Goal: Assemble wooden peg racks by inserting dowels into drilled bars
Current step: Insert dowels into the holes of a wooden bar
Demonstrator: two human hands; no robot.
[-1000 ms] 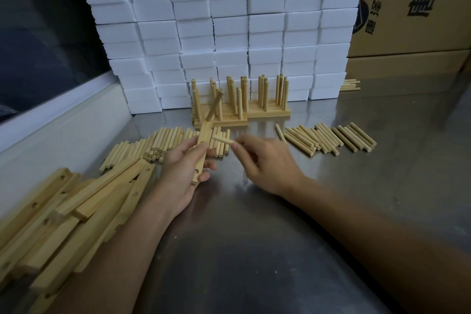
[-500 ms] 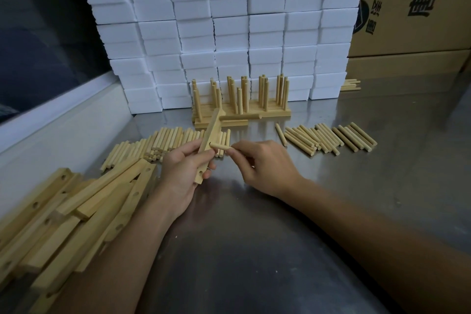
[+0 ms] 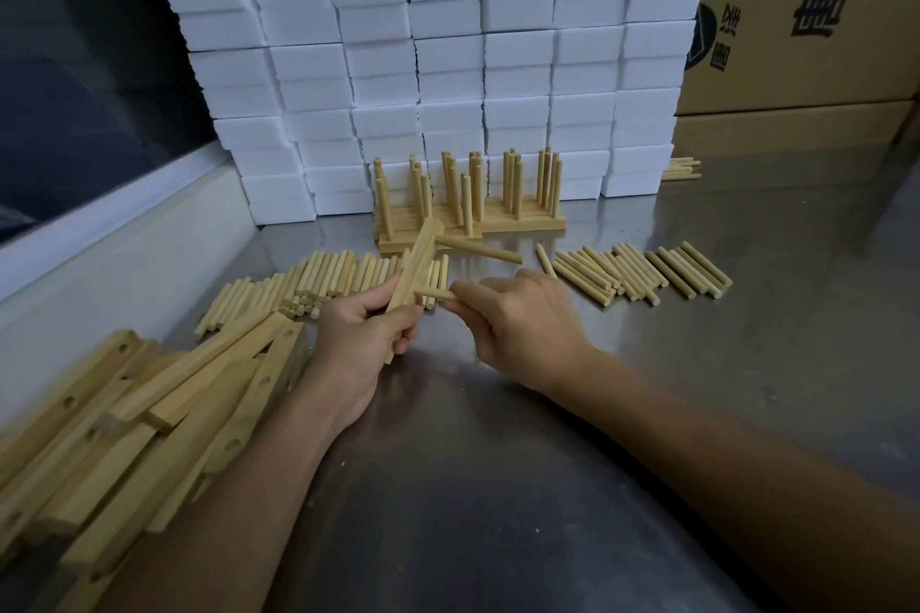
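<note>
My left hand (image 3: 361, 334) grips a drilled wooden bar (image 3: 415, 271), tilted with its far end up. One dowel (image 3: 478, 250) sticks out sideways to the right from the bar's upper end. My right hand (image 3: 517, 321) pinches a second dowel (image 3: 434, 294) whose tip meets the bar's middle. Finished peg racks (image 3: 468, 209) stand upright behind the hands. Loose dowels lie in a pile (image 3: 328, 281) behind my left hand and in a row (image 3: 642, 271) to the right.
A heap of drilled bars (image 3: 149, 413) lies at the near left on the steel table (image 3: 498, 488). White foam blocks (image 3: 423, 55) are stacked at the back, cardboard boxes (image 3: 816, 15) at the back right. A raised ledge (image 3: 99, 264) runs along the left.
The bar has turned so that its first dowel now points right. My right hand has brought the second dowel up against the bar's middle.
</note>
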